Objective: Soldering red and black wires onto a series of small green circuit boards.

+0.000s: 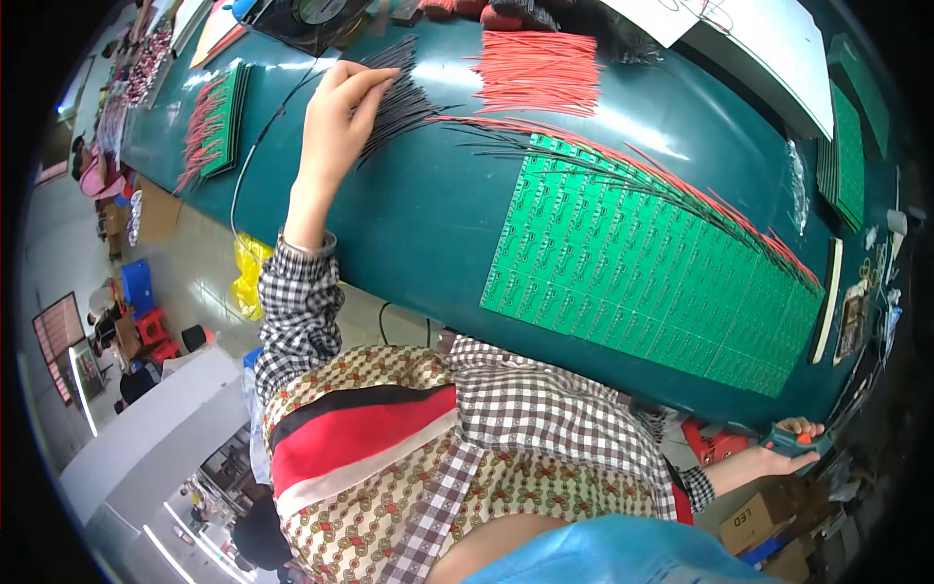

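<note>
My left hand (341, 112) is over a pile of loose black wires (401, 109), thumb and fingers pinched together at its edge. Anything between those fingertips is too small to make out. To the right of that pile lies a neat bundle of red wires (537, 73). A broad panel of green circuit boards (623, 263) lies flat on the table, with red and black wires (696, 195) fanned along its far edge. Low at the far right, my right hand (783, 457) grips a dark teal hand tool with an orange button (790, 441), apart from the boards.
Green boards with red wires attached (219, 122) are stacked at the left. More green boards (844, 161) stand at the right, near a clear plastic bag (798, 185) and a large white box (759, 58). A dark cable (255, 146) runs over the table's left edge.
</note>
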The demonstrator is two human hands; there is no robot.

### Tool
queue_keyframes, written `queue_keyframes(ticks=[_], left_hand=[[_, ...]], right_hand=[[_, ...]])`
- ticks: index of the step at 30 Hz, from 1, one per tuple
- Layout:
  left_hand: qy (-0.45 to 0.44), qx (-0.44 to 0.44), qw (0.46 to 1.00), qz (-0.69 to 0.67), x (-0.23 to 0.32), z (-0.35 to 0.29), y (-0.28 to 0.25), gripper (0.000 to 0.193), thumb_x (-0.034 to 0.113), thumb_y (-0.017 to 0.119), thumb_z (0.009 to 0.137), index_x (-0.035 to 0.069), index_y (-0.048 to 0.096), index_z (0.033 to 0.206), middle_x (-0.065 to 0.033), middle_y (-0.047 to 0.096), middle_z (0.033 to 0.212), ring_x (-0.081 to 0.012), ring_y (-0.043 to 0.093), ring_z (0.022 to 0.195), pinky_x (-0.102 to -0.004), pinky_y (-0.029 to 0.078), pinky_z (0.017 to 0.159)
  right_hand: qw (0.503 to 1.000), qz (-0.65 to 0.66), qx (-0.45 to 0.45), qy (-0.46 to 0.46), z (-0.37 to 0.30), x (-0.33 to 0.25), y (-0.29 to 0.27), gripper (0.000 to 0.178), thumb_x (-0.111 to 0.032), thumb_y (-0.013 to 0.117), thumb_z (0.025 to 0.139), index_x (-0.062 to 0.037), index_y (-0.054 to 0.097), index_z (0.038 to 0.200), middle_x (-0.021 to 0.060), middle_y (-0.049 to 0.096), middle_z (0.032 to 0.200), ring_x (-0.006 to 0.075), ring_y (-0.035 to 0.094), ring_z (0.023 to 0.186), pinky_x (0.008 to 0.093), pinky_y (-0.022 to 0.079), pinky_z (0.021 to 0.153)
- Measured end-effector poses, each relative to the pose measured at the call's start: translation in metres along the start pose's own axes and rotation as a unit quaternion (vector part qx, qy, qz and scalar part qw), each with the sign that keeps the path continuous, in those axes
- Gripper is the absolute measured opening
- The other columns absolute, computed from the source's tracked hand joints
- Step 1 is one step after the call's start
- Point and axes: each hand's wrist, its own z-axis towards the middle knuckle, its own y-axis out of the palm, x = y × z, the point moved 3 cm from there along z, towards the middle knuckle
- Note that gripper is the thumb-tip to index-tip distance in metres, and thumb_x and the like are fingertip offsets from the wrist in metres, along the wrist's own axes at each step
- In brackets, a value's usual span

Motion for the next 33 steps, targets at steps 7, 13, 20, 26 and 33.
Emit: queue_keyframes(ticks=[7,13,20,26,33], left_hand=[[0.204,0.037,0.978,0.005,0.074,0.023,0.032,0.021,0.005,0.063,0.077,0.006,0.064,0.098,-0.0083,0.061,0.092,-0.0258,0.059,0.081,-0.032,0.048,0.071],[0.284,-0.057,0.955,0.07,0.078,0.072,0.105,0.016,0.015,0.061,0.08,0.004,0.064,0.092,-0.0092,0.059,0.087,-0.028,0.059,0.078,-0.035,0.048,0.068],[0.222,-0.155,0.962,0.029,0.089,0.081,0.105,0.013,0.012,0.063,0.073,0.002,0.059,0.08,-0.0143,0.055,0.079,-0.0319,0.055,0.076,-0.0391,0.044,0.068],[0.295,-0.03,0.951,0.082,0.095,0.072,0.103,0.011,0.015,0.059,0.082,0.007,0.06,0.088,-0.0088,0.056,0.079,-0.0284,0.058,0.072,-0.0367,0.046,0.064],[0.311,0.036,0.944,0.101,0.106,0.07,0.098,0.014,0.011,0.056,0.085,0.008,0.059,0.098,-0.0062,0.061,0.086,-0.0239,0.06,0.076,-0.0311,0.047,0.065]], right_hand=[[0.999,-0.04,-0.021,0.027,-0.031,0.021,0.052,0.046,-0.03,0.065,0.081,-0.0014,0.047,0.113,0.005,0.049,0.091,0.0144,0.047,0.077,0.0251,0.044,0.067],[0.996,-0.05,-0.048,0.052,-0.047,0.072,0.089,0.049,-0.035,0.064,0.083,-0.0011,0.044,0.112,0.0049,0.051,0.089,0.0146,0.048,0.076,0.0249,0.045,0.064],[0.997,-0.05,-0.023,0.062,-0.067,0.084,0.087,0.05,-0.036,0.062,0.084,-0.0011,0.043,0.114,0.0052,0.051,0.089,0.0161,0.049,0.077,0.0259,0.046,0.064],[0.996,-0.028,-0.036,0.08,-0.063,0.095,0.094,0.05,-0.036,0.062,0.084,-0.0011,0.043,0.113,0.006,0.051,0.089,0.0157,0.048,0.076,0.0266,0.046,0.064],[0.994,-0.024,-0.044,0.094,-0.064,0.101,0.097,0.052,-0.038,0.06,0.085,0.0,0.043,0.115,0.0071,0.052,0.09,0.0166,0.048,0.077,0.0273,0.046,0.065]])
